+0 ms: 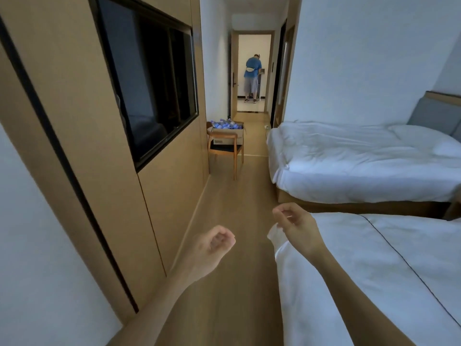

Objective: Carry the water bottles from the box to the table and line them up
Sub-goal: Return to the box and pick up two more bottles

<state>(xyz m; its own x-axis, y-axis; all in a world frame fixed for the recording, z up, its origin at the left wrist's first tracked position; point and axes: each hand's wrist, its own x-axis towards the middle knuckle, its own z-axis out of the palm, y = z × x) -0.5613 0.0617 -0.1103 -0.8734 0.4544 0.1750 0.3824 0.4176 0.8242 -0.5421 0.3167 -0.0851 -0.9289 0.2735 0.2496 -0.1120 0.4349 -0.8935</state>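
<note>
Room: wooden floor [239, 221], two beds right.
Box [228, 133]: far, on chair [224, 148] — water bottles [224, 125] inside.
Left hand [214, 248]: fingers loosely curled, grasping nothing.
Right hand [296, 224]: same — nothing held.

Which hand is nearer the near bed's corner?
Right. The right hand hangs over the near bed at its corner; the left hand is out over the floor.

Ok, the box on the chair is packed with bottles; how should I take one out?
From above: the water bottles stand heaped over the open top of the cardboard box on the chair. Grip a topmost bottle around its body, probably; detail is too small here.
</note>
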